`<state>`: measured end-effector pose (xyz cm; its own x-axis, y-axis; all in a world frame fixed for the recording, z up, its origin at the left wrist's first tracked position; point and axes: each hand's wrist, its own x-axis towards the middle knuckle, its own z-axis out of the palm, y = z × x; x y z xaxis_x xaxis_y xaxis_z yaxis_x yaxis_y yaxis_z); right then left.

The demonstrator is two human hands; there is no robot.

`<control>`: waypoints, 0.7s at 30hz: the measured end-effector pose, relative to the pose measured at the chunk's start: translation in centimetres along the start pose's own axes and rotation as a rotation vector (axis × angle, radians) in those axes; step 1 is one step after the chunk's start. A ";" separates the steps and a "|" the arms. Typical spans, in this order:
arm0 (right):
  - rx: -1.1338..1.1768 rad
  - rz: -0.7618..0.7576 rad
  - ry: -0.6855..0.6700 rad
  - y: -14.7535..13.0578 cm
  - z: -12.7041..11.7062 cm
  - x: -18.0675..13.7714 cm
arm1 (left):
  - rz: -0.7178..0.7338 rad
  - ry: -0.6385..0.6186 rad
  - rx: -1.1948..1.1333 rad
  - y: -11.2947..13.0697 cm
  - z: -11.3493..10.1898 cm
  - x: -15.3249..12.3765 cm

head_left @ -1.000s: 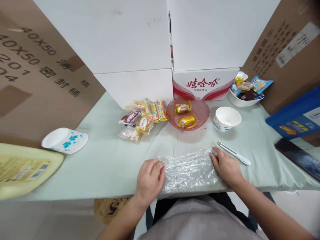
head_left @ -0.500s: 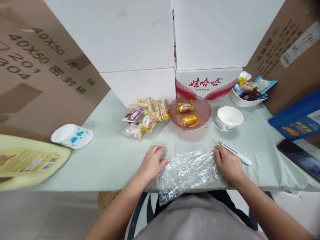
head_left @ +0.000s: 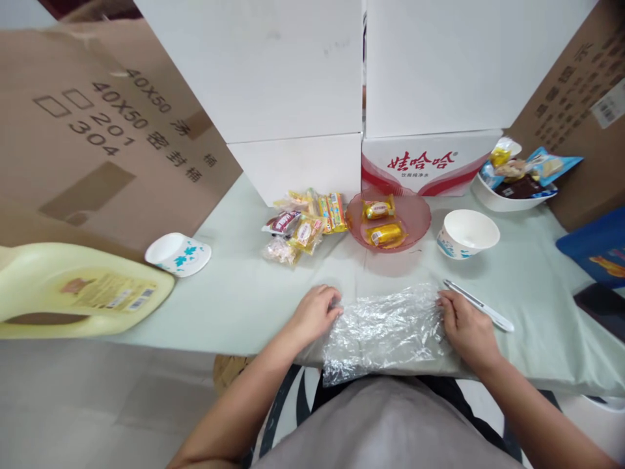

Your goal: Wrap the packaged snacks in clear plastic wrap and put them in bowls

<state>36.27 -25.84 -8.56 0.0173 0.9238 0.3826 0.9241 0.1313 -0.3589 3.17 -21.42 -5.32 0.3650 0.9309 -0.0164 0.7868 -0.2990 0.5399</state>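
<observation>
A crinkled sheet of clear plastic wrap (head_left: 385, 329) lies at the table's near edge, its lower left corner hanging over. My left hand (head_left: 316, 312) pinches the sheet's far left corner with curled fingers. My right hand (head_left: 463, 326) grips the far right corner the same way. Just beyond the right hand lies a white pen-like tool (head_left: 478, 305). Behind the sheet stands a pink glass dish (head_left: 415, 215) with two yellow wrapped snacks (head_left: 383, 233).
A pile of wrapped snacks (head_left: 305, 225) lies left of the dish, a white paper bowl (head_left: 467, 233) to its right, a tipped paper bowl (head_left: 176, 253) and a yellow jug (head_left: 73, 290) at left. A white bowl of snacks (head_left: 517, 185) stands far right. Boxes wall the back.
Both hands slid from the sheet's sides to its far corners. The sheet's near left corner now hangs off the table edge. The view shifted, so everything sits further right.
</observation>
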 end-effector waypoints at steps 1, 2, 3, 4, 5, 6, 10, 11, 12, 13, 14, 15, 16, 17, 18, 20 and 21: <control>0.006 0.001 0.003 0.0 -0.1 -0.1 | -0.006 -0.014 -0.008 0.1 0.0 0.1; 0.011 0.005 0.002 0.0 -0.2 -0.1 | -0.008 -0.020 -0.027 0.1 0.0 0.2; 0.015 0.012 -0.003 0.0 -0.3 -0.2 | -0.008 -0.015 -0.051 0.1 -0.1 0.3; 0.018 0.020 -0.010 0.1 -0.4 -0.2 | -0.005 0.002 -0.080 0.1 -0.1 0.3; 0.021 0.029 -0.016 0.1 -0.5 -0.3 | -0.001 0.030 -0.112 0.1 -0.2 0.4; 0.024 0.037 -0.022 0.2 -0.6 -0.3 | 0.002 0.061 -0.145 0.1 -0.3 0.4; 0.019 0.056 -0.040 0.2 -0.5 -0.3 | -0.003 0.144 -0.258 0.3 -0.7 0.2; 0.013 0.057 -0.036 0.1 -0.5 -0.2 | -0.007 0.152 -0.277 0.4 -0.9 0.1; 0.004 0.056 -0.029 0.1 -0.4 -0.2 | -0.013 0.155 -0.293 0.5 -1.1 -0.1; -0.005 0.051 -0.023 0.0 -0.3 -0.2 | -0.022 0.156 -0.308 0.6 -1.3 -0.2; -0.015 0.044 -0.018 0.0 -0.3 -0.1 | -0.036 0.156 -0.327 0.7 -1.5 -0.4; -0.026 0.033 -0.014 -0.1 -0.2 -0.1 | -0.053 0.151 -0.350 0.7 -1.7 -0.7; -0.038 0.020 -0.012 -0.1 -0.2 -0.1 | -0.073 0.141 -0.373 0.8 -1.8 -1.0; -0.053 0.009 -0.010 -0.1 -0.1 -0.1 | -0.093 0.127 -0.389 0.9 -2.0 -1.3; -0.068 -0.001 -0.011 -0.1 -0.1 0.0 | -0.111 0.111 -0.389 0.9 -2.0 -1.5; -0.098 -0.012 -0.019 -0.1 0.1 0.0 | -0.134 0.086 -0.311 0.9 -1.9 -2.0; -0.111 -0.014 -0.026 -0.2 0.2 0.1 | -0.136 0.080 -0.237 0.9 -1.7 -2.2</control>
<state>36.04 -25.71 -8.62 -0.0041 0.9312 0.3644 0.9607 0.1049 -0.2571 2.23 -23.35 -3.37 0.2160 0.9755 -0.0408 0.6838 -0.1213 0.7195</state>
